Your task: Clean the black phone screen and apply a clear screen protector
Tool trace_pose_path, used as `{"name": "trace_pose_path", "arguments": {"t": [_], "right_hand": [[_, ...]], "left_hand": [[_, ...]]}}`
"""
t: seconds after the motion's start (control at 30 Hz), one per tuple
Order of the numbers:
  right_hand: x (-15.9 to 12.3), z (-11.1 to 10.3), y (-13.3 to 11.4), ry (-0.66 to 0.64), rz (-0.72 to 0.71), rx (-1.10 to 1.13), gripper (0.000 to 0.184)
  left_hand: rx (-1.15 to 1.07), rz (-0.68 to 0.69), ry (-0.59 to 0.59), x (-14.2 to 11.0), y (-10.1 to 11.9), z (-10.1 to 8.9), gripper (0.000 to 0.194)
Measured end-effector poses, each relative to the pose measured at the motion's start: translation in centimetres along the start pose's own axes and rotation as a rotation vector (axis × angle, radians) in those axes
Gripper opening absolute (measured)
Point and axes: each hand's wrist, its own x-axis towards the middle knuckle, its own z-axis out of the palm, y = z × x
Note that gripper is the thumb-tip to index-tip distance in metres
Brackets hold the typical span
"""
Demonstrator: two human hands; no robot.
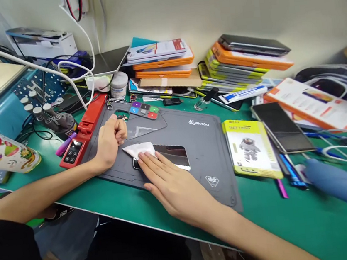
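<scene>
My right hand (169, 180) lies flat with its fingers stretched out, pressing a folded white tissue (139, 149) onto a smartphone (176, 156). The tissue covers the phone's left part; its dark screen and pale lower edge show on the right. My left hand (111, 141) is curled into a loose fist at the left of the tissue, with nothing visible in it. Under both hands is a grey work mat (194, 144). Just beyond the left fist lie a clear flat sheet (148, 126) and a strip of coloured squares (144, 110).
A red device (75, 151) with a small display edges the mat's left side. Left of it stand a screwdriver holder (55, 120) and a printed cup (7, 153). To the right lie a yellow battery pack (251, 148), a dark phone (281, 126) and a blue blower (336, 180). Boxes (162, 60) are stacked behind.
</scene>
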Motion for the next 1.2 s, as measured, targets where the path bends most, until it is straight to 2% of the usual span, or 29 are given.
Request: {"name": "trace_pose_path", "arguments": {"t": [0.13,0.33,0.43,0.7,0.77,1.0,1.2], "right_hand": [[-0.9,-0.5,-0.7,-0.009,-0.042,-0.015,0.058],[3.0,-0.5,2.3,-0.034,0.012,0.037,0.058],[4.0,-0.4,2.8,-0.006,0.013,0.028,0.057],[0.2,-1.2,-1.4,0.035,-0.080,-0.062,0.047],[0.3,-1.3,-1.5,0.042,-0.078,-0.069,0.047],[3.4,-0.2,-0.1,0.008,-0.028,-0.074,0.051],[1.5,0.0,-1.8,0.111,-0.069,-0.131,0.050]], "left_hand": [[0.019,-0.025,-0.029,-0.4,-0.1,0.2,0.076],[0.048,-0.001,-0.028,-0.5,0.3,0.4,0.077],[0.066,0.011,-0.008,-0.4,0.3,0.4,0.078],[0.050,-0.023,-0.027,-0.6,0.0,0.4,0.080],[0.051,-0.025,-0.027,-0.6,0.1,0.4,0.079],[0.067,0.003,-0.012,-0.3,-0.1,0.1,0.076],[0.059,-0.015,-0.007,0.1,-0.2,-0.1,0.069]]}}
